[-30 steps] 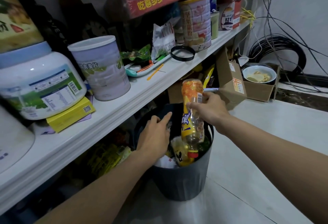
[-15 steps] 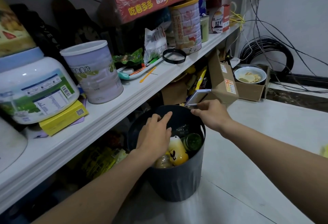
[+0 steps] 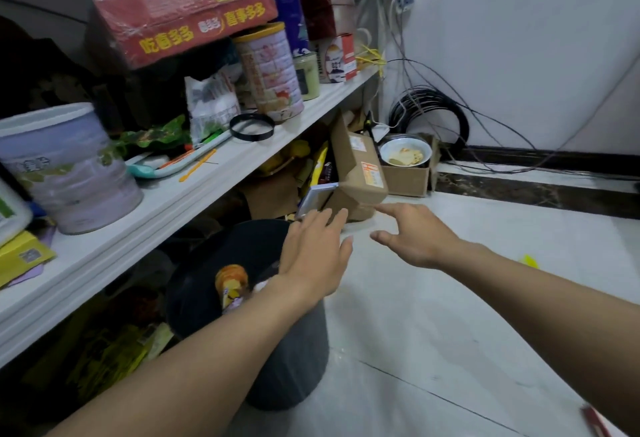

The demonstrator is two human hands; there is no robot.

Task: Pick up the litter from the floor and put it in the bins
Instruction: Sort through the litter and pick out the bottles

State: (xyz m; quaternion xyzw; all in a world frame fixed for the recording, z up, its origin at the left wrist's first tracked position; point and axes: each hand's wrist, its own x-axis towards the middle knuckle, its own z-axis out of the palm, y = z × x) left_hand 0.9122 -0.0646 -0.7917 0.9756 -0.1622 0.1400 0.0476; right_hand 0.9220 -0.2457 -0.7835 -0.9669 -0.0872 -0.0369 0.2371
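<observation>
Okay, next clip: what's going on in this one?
A person is clearing litter into a dark bin that stands on the floor beside a cluttered shelf. Both hands are empty, fingers straight: the left hand hovers above the bin's far rim, and the right hand reaches out over the floor just beside it. A yellow-labelled bottle lies inside the bin. A small yellow scrap lies on the floor further right, not yet picked up.

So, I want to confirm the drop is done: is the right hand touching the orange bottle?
Apart. Head view: the right hand is open over the floor, the orange bottle sits inside the bin, and the left hand is between them.
</observation>
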